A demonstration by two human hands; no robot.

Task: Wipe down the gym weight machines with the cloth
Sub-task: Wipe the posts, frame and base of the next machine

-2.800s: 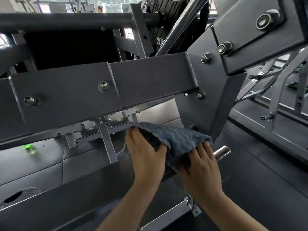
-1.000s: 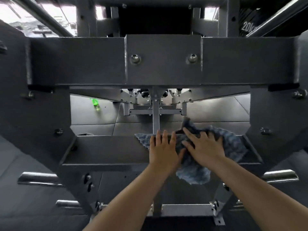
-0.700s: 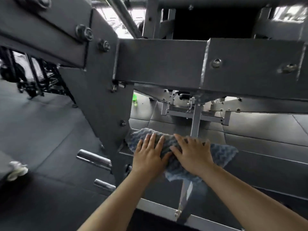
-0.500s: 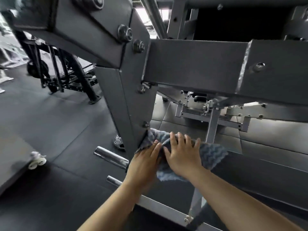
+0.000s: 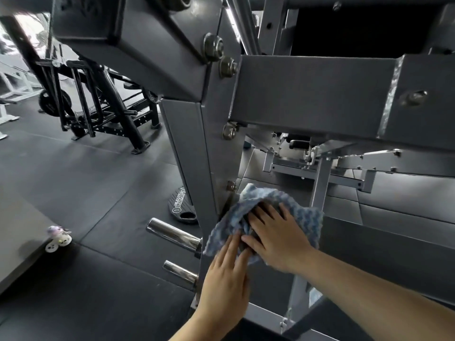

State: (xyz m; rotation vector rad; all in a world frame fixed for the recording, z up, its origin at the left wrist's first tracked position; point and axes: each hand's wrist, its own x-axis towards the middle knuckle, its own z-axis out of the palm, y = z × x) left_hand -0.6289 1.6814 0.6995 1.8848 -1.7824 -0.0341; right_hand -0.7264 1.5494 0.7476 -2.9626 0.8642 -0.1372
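Mid-wipe: both my hands press the cloth (image 5: 264,212) flat at the lower crossbar/upright (image 5: 197,153) corner, right hand (image 5: 278,237) and left hand (image 5: 226,279) w/ fingers straight, not clenched. Can't tell which surfaces are already clean; upper beam (image 5: 315,94), chrome pegs (image 5: 174,236) & other machines prob. left.

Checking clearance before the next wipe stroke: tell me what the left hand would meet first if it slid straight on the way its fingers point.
The left hand points up and slightly right, fingers already on the cloth. Going on, it would likely meet the right hand lying across the cloth, though depth is unclear.
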